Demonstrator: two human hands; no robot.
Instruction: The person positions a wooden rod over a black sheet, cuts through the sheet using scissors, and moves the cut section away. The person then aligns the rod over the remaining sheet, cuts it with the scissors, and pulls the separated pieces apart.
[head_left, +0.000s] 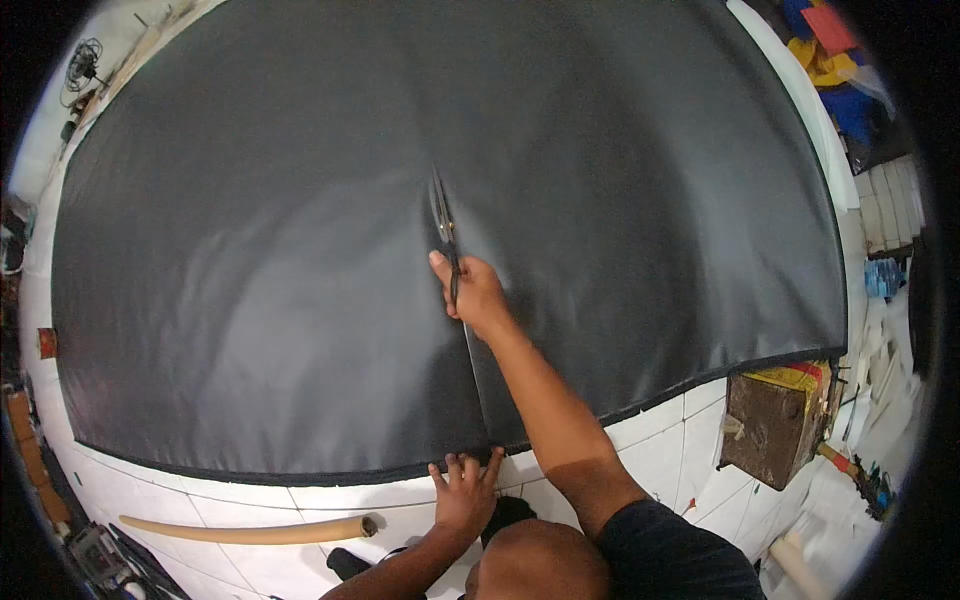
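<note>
A wide sheet of black, leather-like material [270, 250] lies spread over the floor. My right hand [476, 292] is closed around the handles of a pair of scissors [442, 212], whose blades point away from me near the middle of the sheet. Behind that hand a straight slit runs through the material back to the near edge. My left hand [464, 496] rests with fingers spread on the near edge, just left of the slit's end. Its fingertips touch the material. How far apart the scissor blades are is hard to make out.
White floor tiles [250, 497] show along the near side. A cardboard tube [245, 530] lies at the lower left. A worn brown box [768, 420] stands by the right corner of the sheet. Colourful items [835, 60] are piled at the upper right, and a fan [84, 62] stands upper left.
</note>
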